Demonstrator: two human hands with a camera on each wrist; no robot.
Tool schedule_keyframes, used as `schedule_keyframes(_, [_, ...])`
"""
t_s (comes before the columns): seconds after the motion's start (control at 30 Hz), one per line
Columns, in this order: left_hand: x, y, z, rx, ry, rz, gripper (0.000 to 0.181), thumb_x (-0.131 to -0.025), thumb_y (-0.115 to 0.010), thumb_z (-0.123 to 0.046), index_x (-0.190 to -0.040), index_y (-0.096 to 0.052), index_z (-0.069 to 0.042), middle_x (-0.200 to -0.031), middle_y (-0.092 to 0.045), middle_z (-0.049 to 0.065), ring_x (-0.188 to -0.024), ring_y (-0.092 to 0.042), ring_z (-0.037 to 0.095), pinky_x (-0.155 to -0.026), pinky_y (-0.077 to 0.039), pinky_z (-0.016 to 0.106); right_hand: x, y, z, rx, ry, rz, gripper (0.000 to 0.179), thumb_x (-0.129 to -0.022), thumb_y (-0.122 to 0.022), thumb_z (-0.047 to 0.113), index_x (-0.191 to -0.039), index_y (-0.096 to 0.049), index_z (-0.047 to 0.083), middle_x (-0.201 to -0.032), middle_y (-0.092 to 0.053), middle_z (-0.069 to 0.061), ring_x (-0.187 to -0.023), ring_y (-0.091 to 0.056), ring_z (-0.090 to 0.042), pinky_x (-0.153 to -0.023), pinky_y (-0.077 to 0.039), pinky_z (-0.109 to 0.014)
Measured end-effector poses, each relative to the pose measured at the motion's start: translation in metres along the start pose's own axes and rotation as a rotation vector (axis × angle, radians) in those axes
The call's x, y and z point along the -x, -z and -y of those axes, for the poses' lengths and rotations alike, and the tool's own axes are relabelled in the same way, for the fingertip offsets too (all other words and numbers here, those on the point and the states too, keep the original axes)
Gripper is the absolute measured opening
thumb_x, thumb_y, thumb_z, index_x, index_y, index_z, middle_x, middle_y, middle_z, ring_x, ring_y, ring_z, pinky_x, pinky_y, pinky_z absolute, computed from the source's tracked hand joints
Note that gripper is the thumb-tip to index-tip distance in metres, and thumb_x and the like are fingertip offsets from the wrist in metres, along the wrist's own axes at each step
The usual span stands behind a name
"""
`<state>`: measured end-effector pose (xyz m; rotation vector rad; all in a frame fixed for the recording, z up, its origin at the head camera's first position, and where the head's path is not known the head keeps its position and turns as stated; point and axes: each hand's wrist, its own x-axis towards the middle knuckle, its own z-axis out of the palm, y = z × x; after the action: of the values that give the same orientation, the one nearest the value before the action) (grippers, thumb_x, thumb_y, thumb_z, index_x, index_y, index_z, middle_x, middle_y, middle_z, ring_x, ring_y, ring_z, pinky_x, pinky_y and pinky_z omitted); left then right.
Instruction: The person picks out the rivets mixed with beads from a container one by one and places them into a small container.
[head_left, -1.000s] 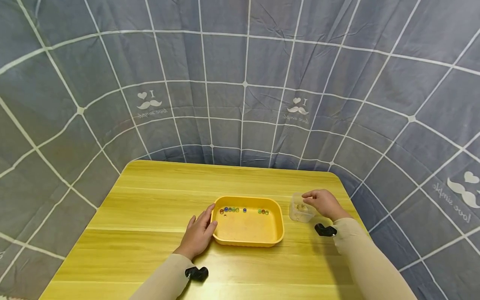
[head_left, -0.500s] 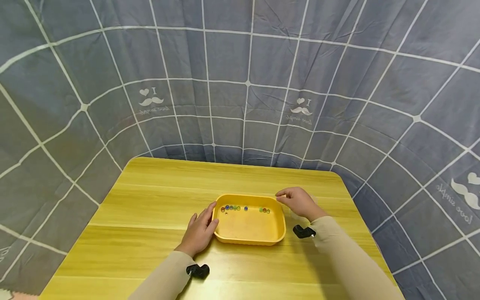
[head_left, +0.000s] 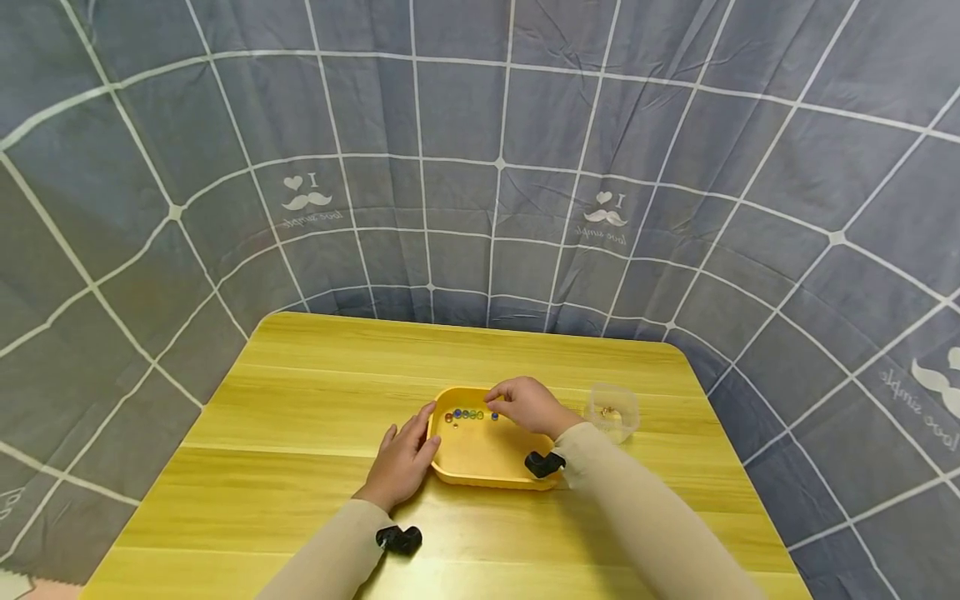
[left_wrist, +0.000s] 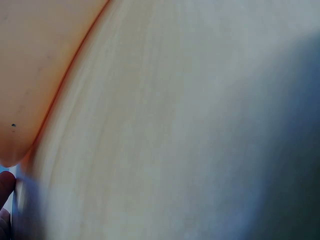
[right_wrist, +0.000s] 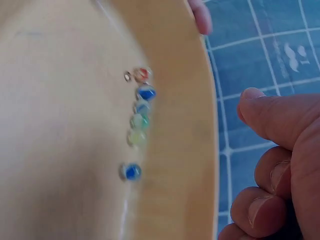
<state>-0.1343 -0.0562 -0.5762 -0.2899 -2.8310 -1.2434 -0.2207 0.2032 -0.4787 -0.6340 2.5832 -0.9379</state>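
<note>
My left hand [head_left: 401,462] rests against the left rim of a yellow tray [head_left: 487,477], its fingers fairly straight. Above the tray's far right part is my right hand [head_left: 531,406], fingers loosely bent. In the right wrist view, nothing shows between its thumb [right_wrist: 270,112] and bent fingers [right_wrist: 265,212]. A row of glass marbles, with a red marble [right_wrist: 142,74] at one end, lies along the tray's far wall. A lone blue marble [head_left: 495,416] sits near my right fingertips. Beside the red marble lies a tiny ring-like piece [right_wrist: 127,76]. The hand and sleeve hide the tray's right side.
A clear plastic box [head_left: 624,417] stands right of the tray, with small gold-coloured pieces [head_left: 609,412] inside. Both stand on a wood-grain table [head_left: 315,400]. A grey-blue checked curtain [head_left: 457,196] hangs behind and around the table.
My right hand has moved left from the clear box, across the tray's right rim, to above the marbles. It now covers the marbles at the tray's right. My left hand keeps its place on the rim.
</note>
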Motion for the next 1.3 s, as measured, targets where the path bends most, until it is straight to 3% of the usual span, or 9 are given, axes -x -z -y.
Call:
schedule_keyframes(0.17, [-0.001,-0.001,0.001,0.008,0.015,0.018,0.061,-0.113,-0.049,-0.036,-0.169,-0.027,-0.028,-0.168,-0.043,0.003,-0.156,-0.04,0.033,-0.131,-0.01,0.063,-0.02,-0.018,0.006,0.019,0.002,0.034,0.025,-0.106,-0.066,0.023,-0.121,-0.08,0.009,-0.103,-0.08,-0.008,-0.072,-0.06,-0.011,-0.064,-0.049,-0.026])
schedule_keyframes(0.3, [0.0,0.0,0.0,0.01,0.018,0.027,0.061,-0.113,-0.048,-0.036,-0.169,-0.027,-0.028,-0.167,-0.043,0.004,-0.156,-0.04,0.033,-0.131,-0.01,0.063,-0.032,-0.029,0.01,0.056,-0.003,0.063,0.025,-0.105,-0.067,0.026,-0.121,-0.08,0.011,-0.112,-0.08,-0.001,-0.086,-0.067,-0.008,-0.077,-0.057,-0.028])
schedule_keyframes(0.6, [0.001,-0.001,0.0,-0.009,-0.011,0.008,0.06,-0.113,-0.049,-0.034,-0.168,-0.029,-0.024,-0.165,-0.046,0.007,-0.153,-0.043,0.038,-0.13,-0.013,0.066,-0.05,-0.049,0.006,0.133,0.004,0.088,0.024,-0.107,-0.064,0.026,-0.122,-0.08,0.017,-0.118,-0.079,0.002,-0.107,-0.071,-0.013,-0.096,-0.059,-0.035])
schedule_keyframes(1.03, [0.001,0.001,0.0,-0.012,-0.007,-0.001,0.06,-0.112,-0.05,-0.034,-0.168,-0.03,-0.026,-0.165,-0.047,0.007,-0.153,-0.043,0.037,-0.13,-0.014,0.064,-0.062,-0.066,-0.006,0.258,0.018,0.051,0.024,-0.107,-0.064,0.026,-0.122,-0.081,0.018,-0.118,-0.079,0.002,-0.11,-0.071,-0.016,-0.106,-0.056,-0.039])
schedule_keyframes(1.3, [-0.001,0.002,0.001,-0.018,-0.001,0.006,0.06,-0.113,-0.049,-0.036,-0.168,-0.029,-0.027,-0.165,-0.047,0.006,-0.154,-0.042,0.034,-0.13,-0.013,0.062,-0.064,-0.068,-0.006,0.242,-0.018,0.034,0.022,-0.105,-0.065,0.022,-0.12,-0.081,0.017,-0.117,-0.079,0.0,-0.108,-0.07,-0.017,-0.106,-0.056,-0.041])
